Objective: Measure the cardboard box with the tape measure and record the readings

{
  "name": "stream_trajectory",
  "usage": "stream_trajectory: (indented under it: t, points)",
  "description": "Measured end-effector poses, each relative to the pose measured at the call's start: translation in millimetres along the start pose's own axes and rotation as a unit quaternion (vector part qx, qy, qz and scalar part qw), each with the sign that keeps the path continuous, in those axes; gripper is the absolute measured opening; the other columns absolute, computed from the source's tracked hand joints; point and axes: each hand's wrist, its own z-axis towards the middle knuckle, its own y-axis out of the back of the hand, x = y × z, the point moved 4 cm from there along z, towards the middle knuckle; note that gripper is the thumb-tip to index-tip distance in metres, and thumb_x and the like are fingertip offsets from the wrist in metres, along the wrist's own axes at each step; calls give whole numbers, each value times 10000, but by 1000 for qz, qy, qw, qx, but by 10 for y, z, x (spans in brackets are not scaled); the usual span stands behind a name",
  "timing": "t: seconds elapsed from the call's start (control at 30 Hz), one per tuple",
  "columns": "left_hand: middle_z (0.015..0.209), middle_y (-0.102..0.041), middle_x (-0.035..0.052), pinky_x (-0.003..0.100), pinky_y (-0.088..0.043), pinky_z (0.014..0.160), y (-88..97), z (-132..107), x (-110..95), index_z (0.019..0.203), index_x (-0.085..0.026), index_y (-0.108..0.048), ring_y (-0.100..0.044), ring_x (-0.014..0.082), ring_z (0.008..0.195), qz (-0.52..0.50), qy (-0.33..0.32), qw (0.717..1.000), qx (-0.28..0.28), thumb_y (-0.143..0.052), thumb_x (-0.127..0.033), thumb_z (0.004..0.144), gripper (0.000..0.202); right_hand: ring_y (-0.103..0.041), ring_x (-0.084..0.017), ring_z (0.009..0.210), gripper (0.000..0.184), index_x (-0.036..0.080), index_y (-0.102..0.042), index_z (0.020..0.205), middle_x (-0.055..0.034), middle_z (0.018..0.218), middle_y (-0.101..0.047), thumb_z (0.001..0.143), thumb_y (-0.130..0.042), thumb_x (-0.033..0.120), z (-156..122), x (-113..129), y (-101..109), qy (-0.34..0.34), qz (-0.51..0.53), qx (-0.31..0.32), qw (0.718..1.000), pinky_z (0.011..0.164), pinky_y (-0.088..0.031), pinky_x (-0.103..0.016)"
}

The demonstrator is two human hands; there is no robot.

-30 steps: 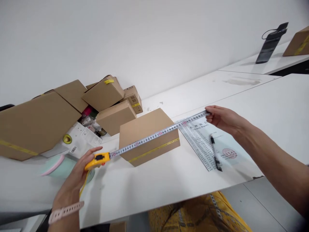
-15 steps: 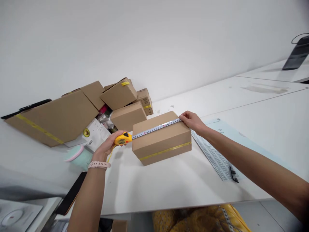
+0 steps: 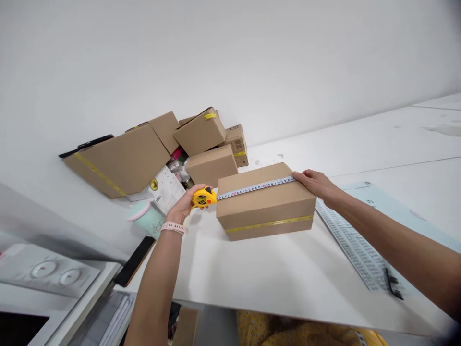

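Observation:
A closed brown cardboard box (image 3: 266,206) with a yellow tape strip along its front side lies on the white table (image 3: 273,278). Across its top runs the silver blade of a yellow tape measure (image 3: 204,196). My left hand (image 3: 185,204) grips the tape measure's case at the box's left edge. At the right end, my right hand (image 3: 316,185) pinches the blade's tip near the box's right edge; the tip itself is hidden under the fingers. A pink band circles my left wrist.
Several cardboard boxes (image 3: 212,163) are stacked behind on the left, against the wall. A mint cup with a pink rim (image 3: 147,218) and a black phone-like slab (image 3: 135,261) stand nearer. To the right lie a printed blue sheet (image 3: 355,245) and a black clip-like item (image 3: 393,283).
The view has turned left, so everything appears shifted to the right. Both hands keep their hold on the tape measure, and the blade still lies across the box.

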Motion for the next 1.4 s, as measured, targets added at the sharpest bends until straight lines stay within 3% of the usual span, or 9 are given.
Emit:
stream_trajectory:
  t: [0.33, 0.5, 0.6, 0.67, 0.73, 0.8, 0.9, 1.1, 1.4]
  points:
    - [1183, -666, 87, 413, -596, 820, -57, -60, -52, 1225, -167, -629, -677, 214, 965, -4, -16, 1000, -14, -633, -409, 982, 343, -598, -251, 710, 326, 245, -548, 645, -78, 746, -680, 863, -586, 485, -69, 120, 48, 33, -71, -39, 996, 623, -398, -364]
    - [988, -721, 73, 253, -515, 557, -118, -364, -250, 1129, -147, -692, -660, 174, 740, -28, -52, 998, 20, -667, -457, 917, 376, -580, -224, 721, 294, 247, -548, 723, -63, 787, -669, 895, -544, 486, -24, 247, 161, 64, -47, -60, 995, 624, -410, -344]
    - [1089, -751, 131, 286, -540, 574, -460, -832, -194, 1225, -150, -698, -697, 236, 779, -52, -51, 991, 115, -755, -510, 793, 566, -562, -209, 736, 322, 243, -574, 803, -61, 830, -661, 925, -509, 534, 16, 451, 254, 118, -12, -65, 991, 625, -419, -328]
    - [1070, -754, 199, 365, -571, 598, -877, -1181, -1, 1265, -120, -678, -710, 285, 760, -69, -22, 978, 196, -794, -591, 694, 749, -558, -209, 750, 339, 236, -598, 819, -57, 830, -655, 929, -508, 544, 43, 615, 206, 166, -20, -17, 986, 642, -428, -325]
    - [998, -758, 196, 355, -564, 643, -1378, -1464, 231, 1202, -119, -681, -704, 254, 741, -162, 8, 947, 276, -852, -592, 605, 781, -587, -223, 804, 351, 228, -639, 838, -66, 876, -681, 932, -511, 542, 81, 760, 41, 209, -63, 69, 973, 690, -457, -327]
    - [945, -749, 149, 312, -546, 690, -1806, -1580, 401, 1174, -143, -668, -705, 227, 788, -267, 16, 924, 272, -890, -530, 594, 731, -622, -261, 911, 334, 222, -688, 865, -92, 985, -715, 910, -563, 528, 153, 867, -166, 235, -112, 127, 957, 792, -486, -350]
    - [876, -720, 111, 347, -552, 602, -2191, -1478, 416, 1043, -155, -660, -690, 230, 656, -353, 2, 914, 200, -834, -611, 628, 641, -618, -331, 1074, 267, 223, -731, 855, -128, 1112, -720, 853, -664, 482, 355, 972, -438, 240, -160, 130, 949, 967, -449, -429]
    - [828, -679, 90, 366, -543, 546, -2290, -1106, 66, 908, -141, -645, -661, 223, 584, -359, 17, 923, 136, -783, -744, 559, 710, -624, -337, 1058, 275, 204, -705, 729, -148, 989, -738, 842, -645, 448, 730, 971, -696, 220, -191, 102, 951, 952, -445, -453]
    - [894, -679, 98, 401, -562, 589, -2464, -1258, 206, 925, -151, -666, -663, 226, 599, -401, 35, 905, 136, -775, -738, 568, 696, -603, -196, 729, 301, 227, -640, 678, -8, 721, -677, 815, -636, 495, 721, 800, -695, 230, -146, 163, 948, 701, -451, -306]
